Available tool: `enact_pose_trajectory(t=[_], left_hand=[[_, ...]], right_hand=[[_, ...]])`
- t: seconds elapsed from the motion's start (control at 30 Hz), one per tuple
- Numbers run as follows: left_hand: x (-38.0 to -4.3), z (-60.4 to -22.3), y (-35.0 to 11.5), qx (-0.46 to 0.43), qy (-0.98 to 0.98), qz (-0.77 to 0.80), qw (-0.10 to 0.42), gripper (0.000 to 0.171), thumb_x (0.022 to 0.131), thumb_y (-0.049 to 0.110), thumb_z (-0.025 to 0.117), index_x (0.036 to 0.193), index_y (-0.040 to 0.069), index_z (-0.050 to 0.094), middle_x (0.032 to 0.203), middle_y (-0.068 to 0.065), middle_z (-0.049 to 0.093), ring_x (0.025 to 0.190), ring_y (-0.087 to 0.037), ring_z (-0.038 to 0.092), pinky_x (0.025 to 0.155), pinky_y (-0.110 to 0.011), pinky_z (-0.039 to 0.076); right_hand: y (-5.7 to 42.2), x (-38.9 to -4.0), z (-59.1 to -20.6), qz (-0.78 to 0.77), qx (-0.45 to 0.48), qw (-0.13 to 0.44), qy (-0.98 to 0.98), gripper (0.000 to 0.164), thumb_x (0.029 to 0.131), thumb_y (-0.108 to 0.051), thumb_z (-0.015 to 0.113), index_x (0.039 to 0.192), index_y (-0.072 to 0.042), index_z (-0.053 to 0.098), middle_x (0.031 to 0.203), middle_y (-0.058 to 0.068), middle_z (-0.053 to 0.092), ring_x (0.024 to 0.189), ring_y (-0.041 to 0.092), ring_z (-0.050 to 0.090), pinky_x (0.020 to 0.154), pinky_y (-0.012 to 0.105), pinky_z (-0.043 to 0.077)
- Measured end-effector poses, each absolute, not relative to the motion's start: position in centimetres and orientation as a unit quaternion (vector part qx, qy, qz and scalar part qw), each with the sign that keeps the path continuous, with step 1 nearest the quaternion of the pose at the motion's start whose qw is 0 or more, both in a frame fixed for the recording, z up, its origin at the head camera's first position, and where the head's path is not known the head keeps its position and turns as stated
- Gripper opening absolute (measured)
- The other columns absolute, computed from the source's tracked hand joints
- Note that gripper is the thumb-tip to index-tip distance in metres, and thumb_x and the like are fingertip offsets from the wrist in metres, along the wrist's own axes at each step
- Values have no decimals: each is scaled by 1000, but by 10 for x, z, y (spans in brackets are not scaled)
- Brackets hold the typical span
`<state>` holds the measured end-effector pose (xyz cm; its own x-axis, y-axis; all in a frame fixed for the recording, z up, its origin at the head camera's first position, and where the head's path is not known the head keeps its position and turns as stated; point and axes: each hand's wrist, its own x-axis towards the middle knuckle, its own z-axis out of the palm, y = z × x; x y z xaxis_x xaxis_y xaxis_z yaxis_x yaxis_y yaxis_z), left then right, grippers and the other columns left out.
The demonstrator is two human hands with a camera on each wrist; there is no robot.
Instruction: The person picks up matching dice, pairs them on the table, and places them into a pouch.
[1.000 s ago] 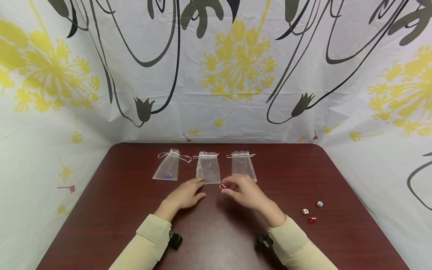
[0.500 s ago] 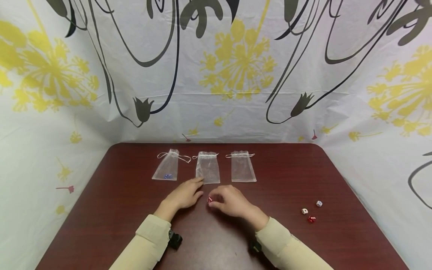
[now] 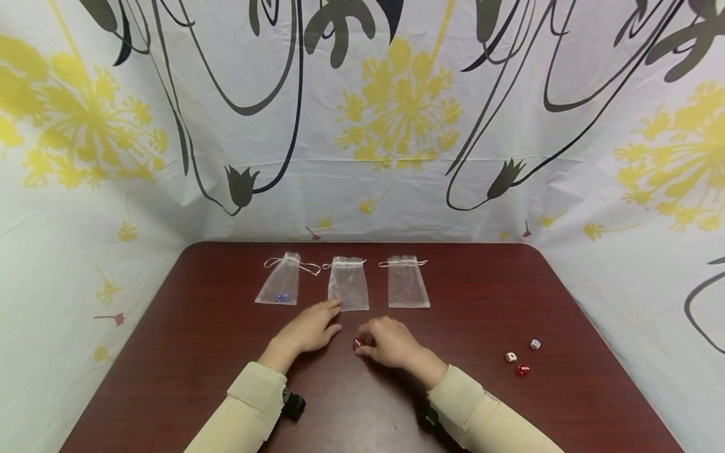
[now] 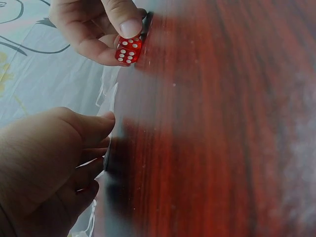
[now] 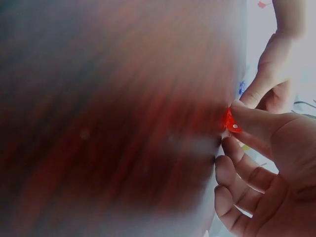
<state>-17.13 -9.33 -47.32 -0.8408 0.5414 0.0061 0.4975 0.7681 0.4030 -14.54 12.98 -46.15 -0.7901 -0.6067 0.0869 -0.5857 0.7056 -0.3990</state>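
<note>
My right hand [image 3: 392, 343] pinches a red die [image 3: 357, 344] with white dots between thumb and fingertips, low over the middle of the table. In the left wrist view the red die [image 4: 128, 51] shows two dotted faces. My left hand [image 3: 308, 325] lies with relaxed fingers, its fingertips at the lower left corner of the middle sheer drawstring bag [image 3: 348, 283]. To its left, another sheer drawstring bag [image 3: 285, 277] has blue dice [image 3: 282, 297] in its bottom. A third sheer bag [image 3: 408, 283] lies flat at the right, with no dice visible inside.
Two white dice [image 3: 511, 357] and one more red die [image 3: 523, 370] lie on the right part of the dark red wooden table [image 3: 215, 352]. A patterned white cloth [image 3: 362, 126] hangs behind the table and along both sides.
My right hand, pinching the red die, has moved from the gap between the middle and right bags toward me and a little left. The left hand has stayed at the middle bag's corner.
</note>
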Motion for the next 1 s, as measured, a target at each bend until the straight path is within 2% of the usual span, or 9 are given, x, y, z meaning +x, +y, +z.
enact_pose_trajectory(t=[0.13,0.27,0.37,0.53,0.77,1.0], left_hand=[[-171,-474,-93,281,937,199,52,45,103,24,60,141,-1,57,155,-13,45,142,-32,42,116,-47,36],[-170,-474,-93,284,935,206,48,45,102,22,61,140,-2,58,154,-14,46,142,-33,43,115,-48,36],[-170,-474,-94,279,937,204,51,46,103,23,61,141,-1,57,155,-13,45,143,-34,42,116,-49,35],[-170,-474,-93,271,940,198,57,47,103,26,60,143,1,56,156,-11,44,144,-35,40,118,-48,32],[-169,-474,-93,274,939,203,56,47,103,25,60,143,0,55,155,-13,45,143,-36,41,118,-50,33],[-169,-475,-93,270,939,206,56,48,103,26,60,144,2,54,156,-11,44,144,-35,39,118,-49,32]], right_hand=[[134,-144,-461,-211,-318,10,924,12,85,-30,83,92,-24,76,75,-16,66,71,3,61,60,28,50],[140,-143,-458,-212,-306,-19,928,19,86,-34,81,99,-21,77,89,-10,73,84,9,67,69,35,55],[145,-142,-455,-215,-296,-32,930,25,86,-33,82,103,-17,77,95,-6,74,88,12,68,71,37,55],[155,-140,-447,-225,-285,-44,931,26,87,-29,81,108,-14,76,99,-4,74,84,11,65,70,37,53],[178,-136,-439,-246,-271,-62,928,27,87,-27,82,108,-11,75,84,-7,69,71,5,62,65,29,51],[211,-133,-436,-267,-265,-91,922,25,85,-22,83,105,-10,75,85,-6,71,69,2,61,64,27,52]])
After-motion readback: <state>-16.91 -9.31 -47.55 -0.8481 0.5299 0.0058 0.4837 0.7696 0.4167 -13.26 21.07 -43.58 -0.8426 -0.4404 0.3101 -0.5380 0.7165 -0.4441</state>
